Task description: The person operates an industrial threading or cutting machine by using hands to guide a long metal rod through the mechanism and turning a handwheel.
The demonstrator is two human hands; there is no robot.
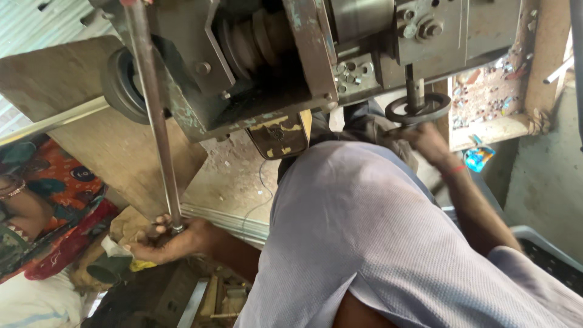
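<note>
Rod [159, 127]: a long, thin metal bar that runs down the left side of the view from the top edge, where its upper end goes out of frame in front of the machine [291, 67], to a point low on the left. Its long axis is close to upright, leaning slightly so that the bottom end sits further right than the top. That bottom end is in the left hand [173, 238], which is closed around it with the fingers curled under and the thumb across. The hand is held low and well out to the left of the body, so the whole length of the rod rises up and away from it.

The right hand [428, 138] is on the other side, reaching forward to a small dark handwheel [418, 109] that hangs on a short shaft under the machine's right end. The fingertips meet the wheel's underside, but whether they are clamped on the rim or only resting there cannot be made out (the wheel hides them). A red thread [452, 172] circles that wrist.

So the left hand alone has the rod, and the right is well apart from it, with the pale lilac shirt [364, 231] between the two arms.

Behind the rod lie a worn wooden board [91, 121] and a black round pulley [121, 85] on the machine's left face. At the far left edge another person's arm with bangles [15, 189] shows, against orange patterned cloth [67, 194].
</note>
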